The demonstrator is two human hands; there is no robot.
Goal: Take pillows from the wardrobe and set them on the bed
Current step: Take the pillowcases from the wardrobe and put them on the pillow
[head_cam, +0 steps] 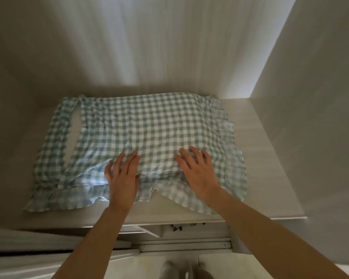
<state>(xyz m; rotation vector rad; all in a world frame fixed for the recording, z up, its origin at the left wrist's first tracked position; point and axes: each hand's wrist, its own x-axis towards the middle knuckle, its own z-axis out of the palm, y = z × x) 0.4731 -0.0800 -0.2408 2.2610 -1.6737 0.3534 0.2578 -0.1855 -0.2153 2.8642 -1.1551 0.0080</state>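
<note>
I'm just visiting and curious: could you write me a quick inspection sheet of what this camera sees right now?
Surface: pale wardrobe shelf, lit from the right, bare around the pillow.
Job's things: one green-and-white checked pillow with a frilled edge, lying flat on the shelf, front frill reaching the shelf's front edge.
Clutter: small dark bits in the gap below the shelf front; too small to identify.
Hands: left hand and right hand both lie palm down on the pillow's near edge, fingers spread, not closed on it.
Cables: nothing seen.
Surroundings: wardrobe back wall, right side panel, sliding-door track below, pale floor with the person's feet.
</note>
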